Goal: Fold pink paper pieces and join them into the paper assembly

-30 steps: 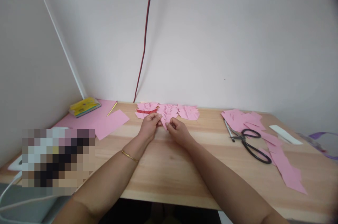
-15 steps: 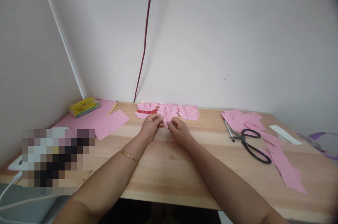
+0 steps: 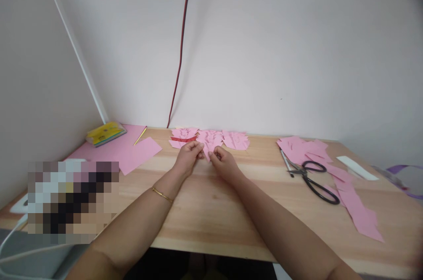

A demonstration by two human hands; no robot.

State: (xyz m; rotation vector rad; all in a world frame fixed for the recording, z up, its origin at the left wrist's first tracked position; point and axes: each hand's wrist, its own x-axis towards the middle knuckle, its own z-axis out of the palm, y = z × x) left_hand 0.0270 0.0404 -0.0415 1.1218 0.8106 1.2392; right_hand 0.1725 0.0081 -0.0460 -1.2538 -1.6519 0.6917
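Both my hands meet at the far middle of the wooden table, pinching a small pink paper piece point(image 3: 206, 153). My left hand point(image 3: 190, 155) has thumb and fingers closed on its left side. On its right side, my right hand point(image 3: 224, 161) is closed in the same way. Just behind the hands lie folded pink paper pieces point(image 3: 210, 137) in a row, with another pink cluster point(image 3: 235, 140) at the right. A red strip point(image 3: 183, 139) rests on the left cluster point(image 3: 183, 132). Fingers hide part of the held paper's edges.
Black-handled scissors point(image 3: 313, 178) and a pen point(image 3: 287, 163) lie at the right beside pink paper scraps point(image 3: 358, 209). Farther right is a white strip point(image 3: 357, 168). At the left are pink sheets point(image 3: 140, 155), a yellow pencil point(image 3: 140, 136) and a yellow packet point(image 3: 106, 134). One left area is pixelated.
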